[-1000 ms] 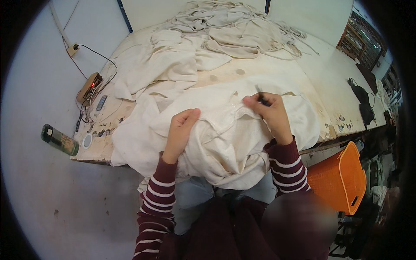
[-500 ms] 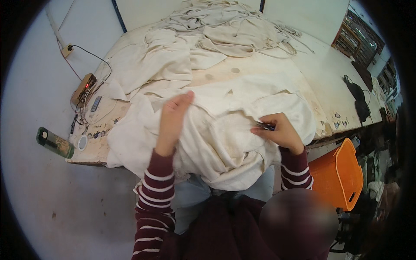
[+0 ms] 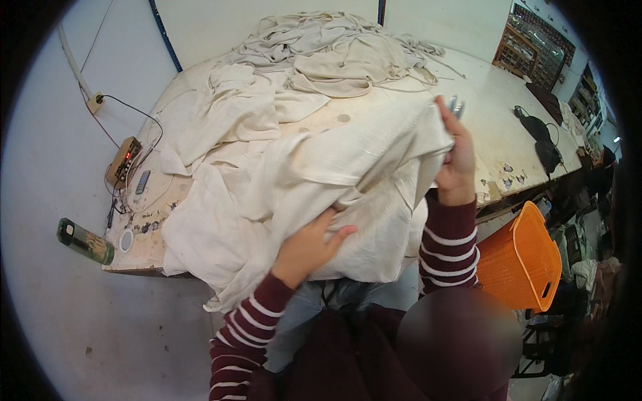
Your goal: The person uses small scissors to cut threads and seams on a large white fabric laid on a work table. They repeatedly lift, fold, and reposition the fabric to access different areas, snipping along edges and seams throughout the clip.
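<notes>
The right hand (image 3: 459,164), closed on a cream cloth (image 3: 381,157), has just lifted it over the counter's (image 3: 491,137) near edge, baring a broad stretch between hands; a metal tool (image 3: 457,107), perhaps snips, juts out. Whether the left hand (image 3: 309,248) grips cannot be told.

Cloth (image 3: 361,160) lies on the table (image 3: 491,87), a fabric heap (image 3: 348,61) behind, a basket (image 3: 511,264) right.

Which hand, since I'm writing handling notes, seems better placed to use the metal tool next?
Probably the right hand: the metal tool juts up there, though that hand also grips raised cream cloth. The left hand touches the cloth lower down, no tool visible.
</notes>
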{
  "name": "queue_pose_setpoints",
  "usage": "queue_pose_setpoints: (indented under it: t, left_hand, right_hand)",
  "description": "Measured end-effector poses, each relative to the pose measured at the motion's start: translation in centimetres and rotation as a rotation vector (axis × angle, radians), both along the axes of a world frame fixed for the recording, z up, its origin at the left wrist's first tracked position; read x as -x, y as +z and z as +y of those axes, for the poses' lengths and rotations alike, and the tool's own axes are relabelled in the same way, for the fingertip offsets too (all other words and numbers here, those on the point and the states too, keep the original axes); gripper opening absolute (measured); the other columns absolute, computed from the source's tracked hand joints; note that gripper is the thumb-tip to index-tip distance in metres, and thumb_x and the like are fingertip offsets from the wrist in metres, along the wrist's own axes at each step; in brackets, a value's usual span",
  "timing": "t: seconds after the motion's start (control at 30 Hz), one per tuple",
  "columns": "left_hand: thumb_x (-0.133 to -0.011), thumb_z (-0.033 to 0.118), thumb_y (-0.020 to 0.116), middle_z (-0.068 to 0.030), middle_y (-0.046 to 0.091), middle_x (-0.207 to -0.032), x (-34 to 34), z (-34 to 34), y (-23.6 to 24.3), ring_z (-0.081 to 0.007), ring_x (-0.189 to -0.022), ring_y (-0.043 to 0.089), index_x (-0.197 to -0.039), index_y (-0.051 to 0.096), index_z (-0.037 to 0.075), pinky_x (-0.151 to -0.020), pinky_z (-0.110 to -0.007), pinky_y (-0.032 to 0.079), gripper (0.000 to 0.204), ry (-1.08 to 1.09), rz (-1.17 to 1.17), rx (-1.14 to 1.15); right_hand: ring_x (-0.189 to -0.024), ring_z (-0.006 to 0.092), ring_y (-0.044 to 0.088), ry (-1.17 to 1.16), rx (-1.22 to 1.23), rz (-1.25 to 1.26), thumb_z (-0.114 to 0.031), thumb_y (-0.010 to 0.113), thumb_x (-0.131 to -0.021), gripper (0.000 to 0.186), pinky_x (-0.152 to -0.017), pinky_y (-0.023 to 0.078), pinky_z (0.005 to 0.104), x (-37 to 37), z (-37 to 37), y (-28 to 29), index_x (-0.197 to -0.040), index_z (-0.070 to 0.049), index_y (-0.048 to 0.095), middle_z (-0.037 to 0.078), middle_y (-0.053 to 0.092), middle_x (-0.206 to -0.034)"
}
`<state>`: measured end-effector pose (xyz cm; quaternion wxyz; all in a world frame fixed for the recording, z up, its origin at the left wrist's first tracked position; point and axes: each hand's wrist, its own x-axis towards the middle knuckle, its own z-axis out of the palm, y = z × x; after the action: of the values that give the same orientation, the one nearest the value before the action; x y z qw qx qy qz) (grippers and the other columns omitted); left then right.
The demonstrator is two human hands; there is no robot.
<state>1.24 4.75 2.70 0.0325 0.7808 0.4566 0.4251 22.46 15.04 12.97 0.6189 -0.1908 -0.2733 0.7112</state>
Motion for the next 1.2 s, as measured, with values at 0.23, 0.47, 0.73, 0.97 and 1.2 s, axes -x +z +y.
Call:
queue_pose_setpoints:
  t: [0.23,0.47,0.73,0.97,1.2]
  left_hand:
    - [-0.074,0.017,0.081,-0.0106,0.064,-0.078,9.0,0.2,3.7,-0.0228,-0.069,0.060,-0.084,0.062,-0.001,-0.070,-0.028,0.049,0.028,-0.179,-0.268,-0.153]
    - [-0.075,0.012,0.076,-0.0109,0.064,-0.088,8.0,0.0,0.9,-0.0235,-0.083,0.062,-0.093,0.064,0.002,-0.077,-0.031,0.048,0.023,0.065,-0.228,0.080]
    - [-0.079,0.011,0.070,-0.0121,0.062,-0.095,-0.6,-2.0,1.9,-0.0323,-0.089,0.058,-0.101,0.065,0.003,-0.082,-0.038,0.046,0.024,0.220,-0.188,-0.144]
    - [-0.082,0.018,0.070,-0.0095,0.064,-0.092,-0.6,-0.2,2.8,-0.0276,-0.084,0.061,-0.097,0.067,0.004,-0.074,-0.036,0.048,0.020,0.064,-0.068,-0.009]
    - [-0.087,0.009,0.065,-0.0084,0.063,-0.083,-1.5,-1.0,2.6,-0.0206,-0.065,0.059,-0.090,0.066,0.003,-0.058,-0.030,0.046,0.007,0.034,-0.308,0.091]
  right_hand:
    - [-0.052,0.0065,0.047,-0.443,-0.188,-0.879,-0.030,0.066,-0.090,0.030,-0.048,0.035,0.0218,-2.5,1.0,-6.6,-0.078,-0.002,0.064,-0.003,0.057,-0.062]
    - [-0.084,0.0139,0.061,-0.653,-0.494,-1.164,-0.017,0.071,-0.083,0.027,-0.070,0.048,0.0276,-1.1,-0.7,-10.4,-0.105,-0.001,0.067,0.010,0.068,-0.096]
    - [-0.078,0.0142,0.058,-0.210,-0.677,-1.132,-0.003,0.066,-0.081,0.024,-0.069,0.044,0.0235,2.7,-4.9,-8.8,-0.104,-0.001,0.068,0.008,0.065,-0.094]
    - [-0.071,0.0133,0.054,-0.157,-0.646,-1.026,0.000,0.066,-0.081,0.016,-0.064,0.043,0.0244,1.4,-5.9,-9.9,-0.096,0.000,0.069,0.007,0.061,-0.087]
    - [-0.071,0.0158,0.061,-0.317,-0.711,-1.164,-0.008,0.071,-0.079,0.027,-0.066,0.048,0.0250,1.0,-8.2,-7.4,-0.105,-0.003,0.069,0.008,0.062,-0.097]
